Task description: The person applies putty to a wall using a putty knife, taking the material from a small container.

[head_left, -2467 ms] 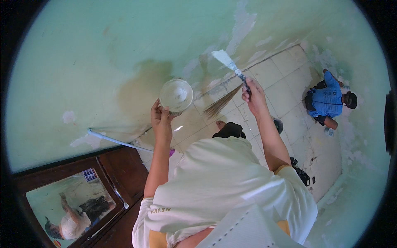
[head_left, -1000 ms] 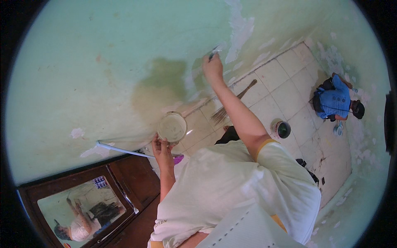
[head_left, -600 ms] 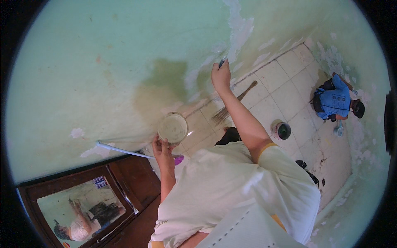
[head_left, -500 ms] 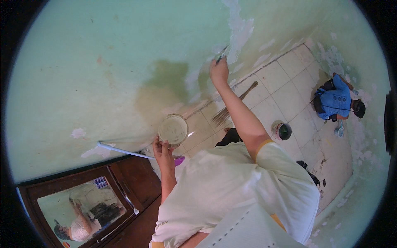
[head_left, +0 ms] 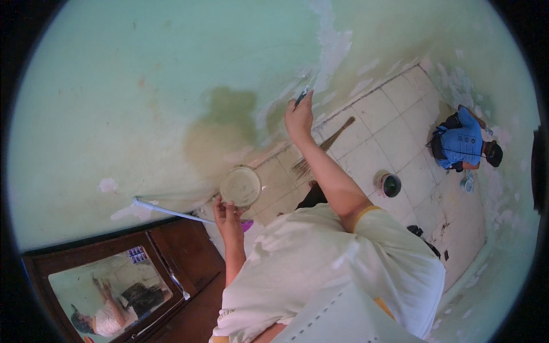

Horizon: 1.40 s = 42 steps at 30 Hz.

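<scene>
My left hand (head_left: 227, 220) grips a round pale container (head_left: 241, 183) with pale material inside, at waist height near the wall. My right hand (head_left: 298, 117) is closed on the dark handle of a putty knife (head_left: 304, 93), whose blade is at the green wall (head_left: 143, 68), just left of an irregular whitish patch (head_left: 329, 43). The blade shows only in part and looks edge-on. A shadow falls on the wall between my hands and to their left.
A straw broom (head_left: 331, 137) lies by the skirting; a bucket (head_left: 388, 183) stands on the tiles. A crouching co-worker in blue (head_left: 457, 143) faces the right wall beside a small container (head_left: 468, 183). A mirrored wooden cabinet (head_left: 180, 246) and a long-handled purple tool (head_left: 171, 211) are at lower left.
The knife, earlier raised with its blade in full view, went to the wall and has since slid a little downward. My left hand has lowered the container, lately by a little more.
</scene>
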### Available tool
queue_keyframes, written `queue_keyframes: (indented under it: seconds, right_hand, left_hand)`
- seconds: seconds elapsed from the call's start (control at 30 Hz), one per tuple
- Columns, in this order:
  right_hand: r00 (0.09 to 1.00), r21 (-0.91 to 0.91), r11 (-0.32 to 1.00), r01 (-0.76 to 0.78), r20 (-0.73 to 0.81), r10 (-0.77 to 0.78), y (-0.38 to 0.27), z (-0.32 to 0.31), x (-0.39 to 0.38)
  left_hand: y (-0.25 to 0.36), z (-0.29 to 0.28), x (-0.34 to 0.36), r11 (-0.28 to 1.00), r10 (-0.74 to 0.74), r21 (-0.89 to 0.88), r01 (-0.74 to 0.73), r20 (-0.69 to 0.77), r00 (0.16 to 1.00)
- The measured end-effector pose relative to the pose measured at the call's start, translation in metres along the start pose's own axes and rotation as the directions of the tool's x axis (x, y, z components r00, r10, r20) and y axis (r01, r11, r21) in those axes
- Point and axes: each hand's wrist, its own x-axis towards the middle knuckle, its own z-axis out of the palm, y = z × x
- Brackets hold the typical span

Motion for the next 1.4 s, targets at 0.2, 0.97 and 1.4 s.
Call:
queue_keyframes:
  seconds: [0.2, 0.97, 1.4]
  right_hand:
    - [0.994, -0.05, 0.993, -0.105, 0.028, 0.106, 0.01, 0.03, 0.04]
    - [0.992, 0.005, 0.996, -0.094, 0.083, 0.093, 0.002, 0.036, 0.017]
    - [0.888, 0.811, 0.382, -0.443, 0.338, 0.313, 0.036, -0.065, -0.024]
  left_hand:
    - [0.002, -0.01, -0.004, 0.998, -0.003, 0.059, 0.003, -0.001, 1.0]
    - [0.017, -0.008, -0.023, 0.998, 0.018, 0.067, -0.016, -0.029, 0.999]
    - [0.015, -0.009, -0.011, 0.996, 0.018, 0.091, -0.014, -0.04, 0.999]
